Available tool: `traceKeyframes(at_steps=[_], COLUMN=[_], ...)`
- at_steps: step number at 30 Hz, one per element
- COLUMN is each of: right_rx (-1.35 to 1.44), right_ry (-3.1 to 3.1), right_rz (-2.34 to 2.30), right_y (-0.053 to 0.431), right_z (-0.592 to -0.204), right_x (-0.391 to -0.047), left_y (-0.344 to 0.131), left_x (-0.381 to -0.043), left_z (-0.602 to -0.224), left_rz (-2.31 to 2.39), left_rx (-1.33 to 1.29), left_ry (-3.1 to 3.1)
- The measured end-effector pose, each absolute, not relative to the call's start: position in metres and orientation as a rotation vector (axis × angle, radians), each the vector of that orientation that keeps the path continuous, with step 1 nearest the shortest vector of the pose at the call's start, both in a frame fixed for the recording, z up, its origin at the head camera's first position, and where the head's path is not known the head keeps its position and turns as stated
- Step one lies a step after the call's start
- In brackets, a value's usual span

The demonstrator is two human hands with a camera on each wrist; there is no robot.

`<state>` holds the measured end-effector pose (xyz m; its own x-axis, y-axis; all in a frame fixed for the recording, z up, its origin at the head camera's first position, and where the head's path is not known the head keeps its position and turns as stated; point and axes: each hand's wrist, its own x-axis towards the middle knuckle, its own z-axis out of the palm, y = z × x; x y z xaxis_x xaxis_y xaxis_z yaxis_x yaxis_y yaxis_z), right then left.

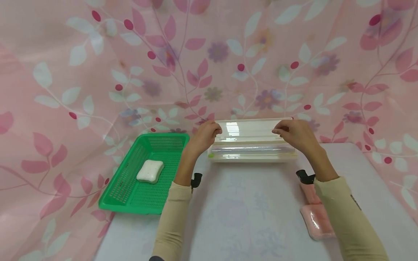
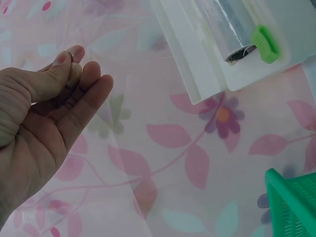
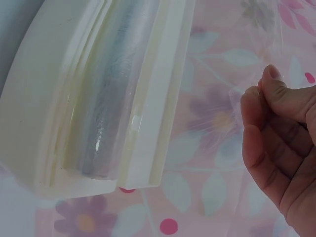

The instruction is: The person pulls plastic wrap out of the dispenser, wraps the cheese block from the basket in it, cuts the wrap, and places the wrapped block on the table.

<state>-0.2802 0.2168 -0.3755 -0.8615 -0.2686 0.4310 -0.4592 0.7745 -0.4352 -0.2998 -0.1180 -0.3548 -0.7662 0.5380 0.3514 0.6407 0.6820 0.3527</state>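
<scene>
A white cling film dispenser (image 1: 254,159) lies at the back of the table with its lid raised. The shiny film roll (image 3: 111,98) sits inside it, and a green piece (image 2: 265,44) marks its left end. Clear cling film (image 3: 222,131) spreads beside the dispenser in the right wrist view. With thumb and forefinger, my left hand (image 1: 205,136) pinches the film near the dispenser's left end. My right hand (image 1: 296,136) pinches it likewise near the right end. Both hands are raised, apart from each other, and overlap the lid in the head view.
A green plastic basket (image 1: 114,207) stands left of my left arm, holding a white, pillow-shaped block (image 1: 151,171). Shiny pink, flat items (image 1: 318,221) lie partly hidden under my right forearm. Behind the white-covered table (image 1: 241,210) hangs a pink flowered curtain (image 1: 209,65).
</scene>
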Motion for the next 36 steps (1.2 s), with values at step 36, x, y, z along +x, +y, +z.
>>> traceKeyframes(at_steps=[36], right_rx=[0.875], right_ry=[-2.846], right_rz=[1.007], right_y=[0.24], right_z=[-0.445], right_x=[-0.315], left_y=[-0.109], left_x=[-0.326], left_z=[-0.417], left_rz=[-0.659], left_rx=[-0.861], left_ry=[-2.808])
